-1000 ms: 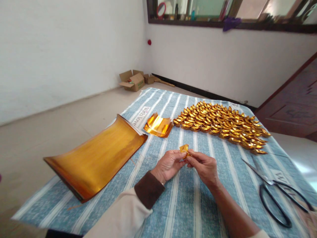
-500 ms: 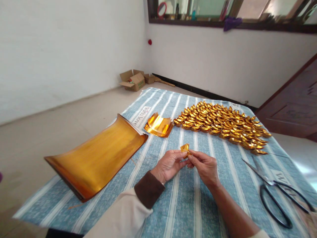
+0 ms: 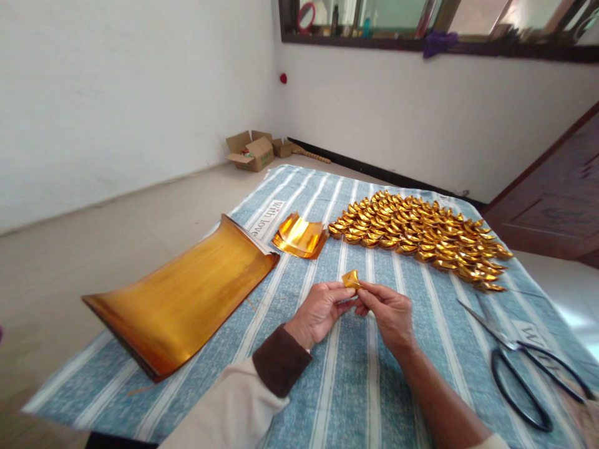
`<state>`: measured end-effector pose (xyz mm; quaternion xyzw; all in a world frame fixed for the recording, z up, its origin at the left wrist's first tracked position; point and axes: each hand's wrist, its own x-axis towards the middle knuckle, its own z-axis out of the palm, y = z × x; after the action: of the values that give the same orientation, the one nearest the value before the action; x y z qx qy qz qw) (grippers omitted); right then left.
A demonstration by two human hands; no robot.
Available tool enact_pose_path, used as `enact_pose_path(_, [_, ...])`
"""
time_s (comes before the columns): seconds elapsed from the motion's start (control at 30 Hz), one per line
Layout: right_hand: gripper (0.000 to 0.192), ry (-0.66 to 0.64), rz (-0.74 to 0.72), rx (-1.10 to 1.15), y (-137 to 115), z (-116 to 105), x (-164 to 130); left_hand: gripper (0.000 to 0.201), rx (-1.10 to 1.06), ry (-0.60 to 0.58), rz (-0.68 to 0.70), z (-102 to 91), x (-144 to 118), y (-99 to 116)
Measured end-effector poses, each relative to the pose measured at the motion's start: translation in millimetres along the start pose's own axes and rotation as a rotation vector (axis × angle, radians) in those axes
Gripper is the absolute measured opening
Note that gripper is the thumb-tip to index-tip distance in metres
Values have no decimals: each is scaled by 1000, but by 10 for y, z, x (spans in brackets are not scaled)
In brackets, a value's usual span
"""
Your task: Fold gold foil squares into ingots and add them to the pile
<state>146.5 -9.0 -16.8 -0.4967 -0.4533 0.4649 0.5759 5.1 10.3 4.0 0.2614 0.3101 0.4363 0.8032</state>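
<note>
Above the striped cloth (image 3: 355, 386) near its front edge, left hand (image 3: 321, 310) and right hand (image 3: 388, 312) pinched narrow on a folded gold paper piece (image 3: 350, 279), peak up, long axis left-right.

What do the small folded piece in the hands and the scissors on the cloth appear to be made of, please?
The folded piece, pinched between left hand and right hand, looks like gold foil paper: mirror-bright and sharply creased. The scissors look like metal: grey blades, with glossy black handle loops, perhaps coated.
</note>
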Motion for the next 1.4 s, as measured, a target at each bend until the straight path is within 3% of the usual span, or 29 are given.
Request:
enact_pose_path(0.33, [26, 16, 40, 141, -42, -9, 18, 16, 127, 4, 76, 47, -16, 3])
enact_pose_path(0.7, [21, -14, 43, 147, -46, -9, 9, 12, 307, 27, 119, -21, 23, -39])
enact_pose_path(0.9, [20, -15, 39, 147, -28, -25, 18, 18, 67, -29, 10, -1, 1, -7])
enact_pose_path(1.07, [17, -81, -16, 110, -2, -58, 27, 15, -260, 45, -157, 0, 13, 51])
enact_pose_path(1.2, [16, -124, -72, 59, -5, -93, 35, 31, -320, 125, -230, -2, 22, 86])
enact_pose_path(1.4, [15, -158, -142, -55, -11, -155, 63, 22, -307, 167, -231, 24, -2, 84])
